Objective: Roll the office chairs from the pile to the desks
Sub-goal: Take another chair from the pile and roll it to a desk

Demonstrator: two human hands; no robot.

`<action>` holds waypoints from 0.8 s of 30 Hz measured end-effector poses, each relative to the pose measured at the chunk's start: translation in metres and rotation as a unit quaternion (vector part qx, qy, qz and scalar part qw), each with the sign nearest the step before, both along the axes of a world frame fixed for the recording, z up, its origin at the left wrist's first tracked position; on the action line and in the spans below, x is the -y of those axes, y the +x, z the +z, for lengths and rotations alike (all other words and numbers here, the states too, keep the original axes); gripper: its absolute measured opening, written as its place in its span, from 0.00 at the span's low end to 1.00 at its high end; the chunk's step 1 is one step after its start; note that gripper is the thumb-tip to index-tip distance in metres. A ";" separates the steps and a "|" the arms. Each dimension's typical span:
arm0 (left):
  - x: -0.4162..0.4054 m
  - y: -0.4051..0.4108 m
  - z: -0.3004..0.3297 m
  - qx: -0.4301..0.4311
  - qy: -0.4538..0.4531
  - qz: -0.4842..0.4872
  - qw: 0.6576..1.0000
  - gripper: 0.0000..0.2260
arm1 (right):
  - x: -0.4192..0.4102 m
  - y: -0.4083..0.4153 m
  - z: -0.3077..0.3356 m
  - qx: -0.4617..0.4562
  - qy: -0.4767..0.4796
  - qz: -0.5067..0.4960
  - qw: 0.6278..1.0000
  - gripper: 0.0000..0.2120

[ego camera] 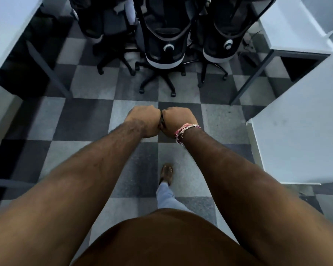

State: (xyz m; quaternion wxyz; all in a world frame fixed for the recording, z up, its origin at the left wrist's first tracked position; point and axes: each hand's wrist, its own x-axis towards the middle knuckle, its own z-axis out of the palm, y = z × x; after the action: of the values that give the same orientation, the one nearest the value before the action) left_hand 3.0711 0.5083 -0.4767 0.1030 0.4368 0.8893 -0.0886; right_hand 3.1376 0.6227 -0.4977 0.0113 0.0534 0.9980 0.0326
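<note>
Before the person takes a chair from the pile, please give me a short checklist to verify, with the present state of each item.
1. Hands free: left hand and right hand are curled fists pressed together; something dark shows between them: cannot tell.
2. Nearest chair, the middle chair, within reach: not ok, hands are apart from it.
3. Floor between person and chairs clear: ok.
4. Chair bases separate: cannot tell, legs overlap.
5. Passage between left desk and right desk: ok.
</note>
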 end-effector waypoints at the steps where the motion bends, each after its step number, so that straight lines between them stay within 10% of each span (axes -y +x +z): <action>1: -0.014 -0.018 -0.002 0.000 0.003 0.000 1.000 0.09 | -0.014 -0.017 -0.001 -0.006 0.002 0.000 1.000 0.10; 24: -0.302 -0.441 0.004 -0.008 0.030 -0.073 0.997 0.02 | -0.303 -0.433 -0.010 -0.016 -0.009 -0.041 0.999 0.06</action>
State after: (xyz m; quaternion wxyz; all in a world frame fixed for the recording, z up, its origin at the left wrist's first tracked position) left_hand 2.6297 0.8103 -0.4729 0.0759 0.5029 0.8579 -0.0731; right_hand 2.7047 0.9254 -0.5077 -0.0026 0.0948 0.9952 0.0227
